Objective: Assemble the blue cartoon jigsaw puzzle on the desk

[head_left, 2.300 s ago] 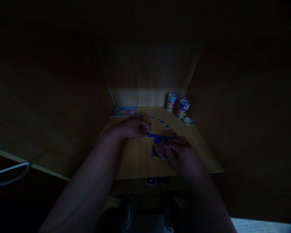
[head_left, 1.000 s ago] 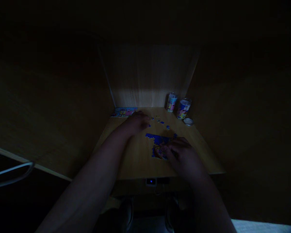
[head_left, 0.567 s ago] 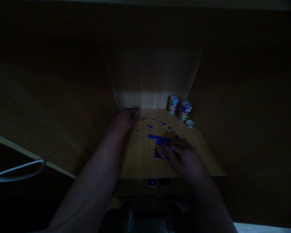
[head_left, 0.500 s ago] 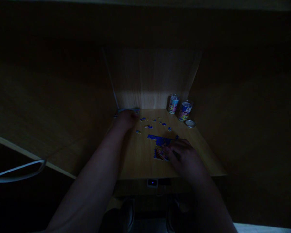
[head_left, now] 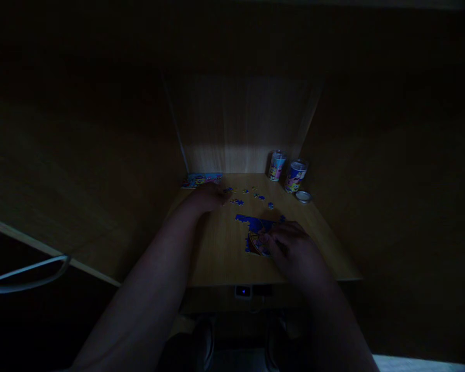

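A partly joined jigsaw puzzle, mostly blue with a brown and yellow picture, lies on the wooden board. My right hand rests over its right side, thumb and forefinger pinched together at the picture; what is between them is hidden. Further back on the left, my left hand reaches low over the board beside loose jigsaw pieces. Its fingertips are dark, so their grip is unclear. More loose pieces are scattered behind the puzzle.
Two printed cans stand at the back right, with a round lid before them. A colourful picture strip lies at the back left. Wooden walls enclose the board. A small lit display sits below its front edge.
My left hand has moved toward me and slightly right, uncovering the picture strip and covering loose pieces seen before. My right hand stays nearly where it was.
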`<state>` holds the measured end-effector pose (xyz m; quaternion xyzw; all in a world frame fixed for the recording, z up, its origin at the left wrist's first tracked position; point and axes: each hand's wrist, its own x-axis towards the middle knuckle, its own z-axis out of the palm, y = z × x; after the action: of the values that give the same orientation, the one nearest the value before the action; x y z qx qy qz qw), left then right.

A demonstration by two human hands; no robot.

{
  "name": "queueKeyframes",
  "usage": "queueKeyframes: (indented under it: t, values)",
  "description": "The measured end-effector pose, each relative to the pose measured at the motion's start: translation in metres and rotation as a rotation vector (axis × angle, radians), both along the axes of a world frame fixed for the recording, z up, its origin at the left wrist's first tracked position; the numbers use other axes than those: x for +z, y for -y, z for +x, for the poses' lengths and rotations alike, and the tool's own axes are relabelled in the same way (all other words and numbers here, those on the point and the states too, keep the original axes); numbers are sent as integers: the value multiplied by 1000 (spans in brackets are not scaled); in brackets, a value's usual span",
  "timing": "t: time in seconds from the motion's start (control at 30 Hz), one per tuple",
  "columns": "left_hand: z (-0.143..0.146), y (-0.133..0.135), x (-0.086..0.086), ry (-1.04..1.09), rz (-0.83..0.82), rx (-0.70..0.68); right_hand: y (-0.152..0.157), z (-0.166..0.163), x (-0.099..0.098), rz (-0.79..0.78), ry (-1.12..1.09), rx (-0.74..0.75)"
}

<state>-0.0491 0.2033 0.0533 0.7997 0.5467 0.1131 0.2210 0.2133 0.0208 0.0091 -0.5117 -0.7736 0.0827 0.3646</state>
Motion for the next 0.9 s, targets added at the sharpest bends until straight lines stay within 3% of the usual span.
queueKeyframes:
  t: [0.13,0.3,0.53,0.9]
  values:
    - [5,0,-4,14,147,-72,0,0,0,0,5,12]
    - [15,2,-11,41,173,-227,0,0,2,-5,7,-1]
    - [6,-5,-12,14,241,-172,1,-1,3,-14,16,-5]
    - [17,7,-8,100,103,-292,0,0,1,-11,17,-2]
